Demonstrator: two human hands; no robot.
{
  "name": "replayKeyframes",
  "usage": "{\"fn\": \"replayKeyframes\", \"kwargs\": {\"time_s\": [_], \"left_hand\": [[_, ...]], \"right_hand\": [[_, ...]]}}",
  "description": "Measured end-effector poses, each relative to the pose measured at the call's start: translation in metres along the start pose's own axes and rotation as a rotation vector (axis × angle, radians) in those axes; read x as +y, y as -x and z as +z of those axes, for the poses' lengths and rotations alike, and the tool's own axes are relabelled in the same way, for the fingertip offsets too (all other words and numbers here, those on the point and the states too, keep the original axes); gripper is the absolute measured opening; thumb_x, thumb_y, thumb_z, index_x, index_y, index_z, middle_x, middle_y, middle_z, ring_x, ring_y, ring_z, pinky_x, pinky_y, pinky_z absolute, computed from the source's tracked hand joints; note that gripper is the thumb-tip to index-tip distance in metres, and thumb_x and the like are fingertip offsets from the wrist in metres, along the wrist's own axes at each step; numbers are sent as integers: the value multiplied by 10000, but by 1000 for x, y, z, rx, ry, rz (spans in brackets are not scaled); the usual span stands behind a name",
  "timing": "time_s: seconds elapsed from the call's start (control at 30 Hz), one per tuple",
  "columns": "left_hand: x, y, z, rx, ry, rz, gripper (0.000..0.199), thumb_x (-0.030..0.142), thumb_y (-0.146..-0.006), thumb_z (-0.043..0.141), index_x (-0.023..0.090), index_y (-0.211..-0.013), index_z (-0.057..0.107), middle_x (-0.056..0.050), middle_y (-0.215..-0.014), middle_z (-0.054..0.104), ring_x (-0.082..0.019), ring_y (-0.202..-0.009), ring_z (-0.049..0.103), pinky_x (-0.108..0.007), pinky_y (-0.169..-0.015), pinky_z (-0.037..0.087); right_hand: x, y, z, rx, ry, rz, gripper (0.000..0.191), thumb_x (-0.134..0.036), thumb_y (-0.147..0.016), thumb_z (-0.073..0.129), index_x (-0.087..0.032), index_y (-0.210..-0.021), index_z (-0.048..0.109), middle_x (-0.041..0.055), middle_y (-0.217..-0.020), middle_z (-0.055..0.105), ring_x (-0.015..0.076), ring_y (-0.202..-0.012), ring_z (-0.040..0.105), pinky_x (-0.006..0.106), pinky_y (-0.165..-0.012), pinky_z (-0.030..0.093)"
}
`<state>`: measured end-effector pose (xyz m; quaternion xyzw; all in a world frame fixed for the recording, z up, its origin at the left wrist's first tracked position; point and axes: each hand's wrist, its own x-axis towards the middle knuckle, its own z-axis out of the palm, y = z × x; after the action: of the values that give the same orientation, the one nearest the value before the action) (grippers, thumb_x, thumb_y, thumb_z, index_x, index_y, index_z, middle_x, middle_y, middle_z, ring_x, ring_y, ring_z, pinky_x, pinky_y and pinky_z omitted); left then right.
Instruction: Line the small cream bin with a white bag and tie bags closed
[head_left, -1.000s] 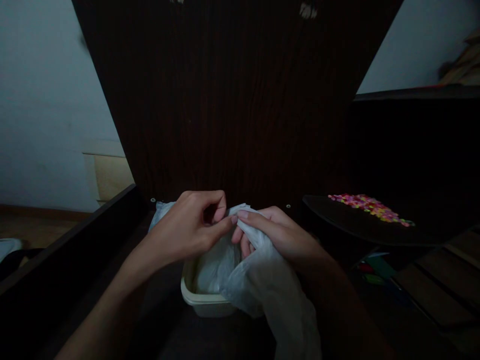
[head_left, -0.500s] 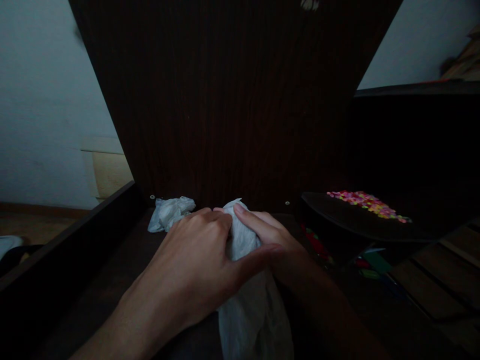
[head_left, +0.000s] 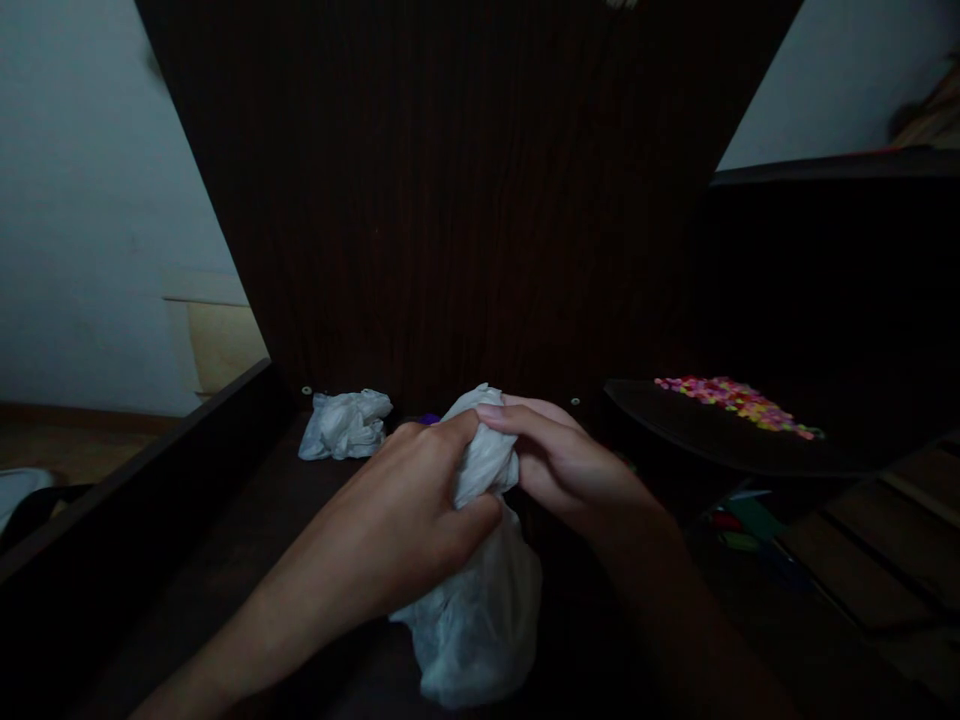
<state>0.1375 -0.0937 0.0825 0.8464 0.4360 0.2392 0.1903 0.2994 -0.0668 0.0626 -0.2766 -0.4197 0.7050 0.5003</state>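
Note:
A thin white plastic bag (head_left: 480, 625) is bunched at its top between my two hands, its loose lower part hanging toward me. My left hand (head_left: 409, 505) grips the bunched part from the left, thumb below it. From the right, my right hand (head_left: 566, 455) is closed on the same part, its thumb and fingers near the top. A second crumpled white bag (head_left: 346, 425) lies on the dark surface (head_left: 247, 540) to the left, near the back panel. A bit of something purple (head_left: 429, 419) shows just behind my left hand.
A tall dark wooden panel (head_left: 465, 200) stands behind my hands. A low dark edge board (head_left: 135, 465) runs along the left. On the right, a curved dark shelf (head_left: 645, 415) bears a pile of small pink and yellow pieces (head_left: 739, 402), with green and red items (head_left: 754, 520) below.
The held bag's lower part has swung left and gathered up shorter. My right hand's thumb has drawn in around the bunched top, and the purple thing has come into view.

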Motion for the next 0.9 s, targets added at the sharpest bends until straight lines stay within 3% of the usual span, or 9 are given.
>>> {"fn": "replayKeyframes", "kwargs": {"time_s": [0.13, 0.27, 0.47, 0.63, 0.8, 0.9], "left_hand": [[-3, 1, 5, -20, -46, 21, 412, 254, -867, 552, 182, -1272, 577, -105, -1079, 715, -292, -989, 659, -367, -786, 519], [-3, 1, 7, -58, -89, 73, 431, 227, -899, 467, 175, -1325, 509, -104, -1017, 706, -252, -875, 668, -344, -754, 512], [0, -2, 0, -130, -74, 69, 356, 291, -988, 385, 183, -1281, 556, -105, -1000, 709, -246, -828, 684, -328, -701, 509], [-2, -2, 1, -129, -165, 7, 483, 533, -959, 514, 177, -1281, 565, -115, -976, 726, -301, -845, 700, -357, -692, 506], [-9, 3, -4, -115, -280, -23, 450, 369, -898, 633, 188, -1307, 578, -108, -985, 724, -273, -800, 697, -318, -650, 476], [-17, 5, -12, -151, -293, 16, 269, 332, -915, 619, 197, -1138, 685, -81, -911, 718, -214, -688, 658, -280, -586, 436]], "right_hand": [[-5, 2, -2, 107, -44, -23, 262, -115, -659, 822, -170, -795, 604, -11, -759, 706, 124, -760, 681, 222, -751, 528], [-9, 5, 0, 105, -86, -38, 363, -74, -668, 758, -214, -921, 539, 31, -908, 766, 193, -940, 721, 329, -900, 550], [-11, 3, -4, 152, -140, 13, 415, 34, -602, 697, -197, -912, 547, -39, -765, 686, 112, -776, 662, 216, -762, 516], [-9, 3, -5, 141, -104, -1, 373, 10, -571, 655, -181, -874, 551, -62, -711, 587, 93, -694, 565, 216, -687, 452], [-12, 6, -5, 69, -31, -6, 312, -67, -525, 613, -166, -818, 577, -49, -653, 545, 110, -659, 510, 249, -663, 412], [-16, 8, -7, -5, 110, -16, 249, -132, -582, 645, -169, -820, 583, -36, -635, 559, 123, -647, 506, 270, -662, 396]]}}
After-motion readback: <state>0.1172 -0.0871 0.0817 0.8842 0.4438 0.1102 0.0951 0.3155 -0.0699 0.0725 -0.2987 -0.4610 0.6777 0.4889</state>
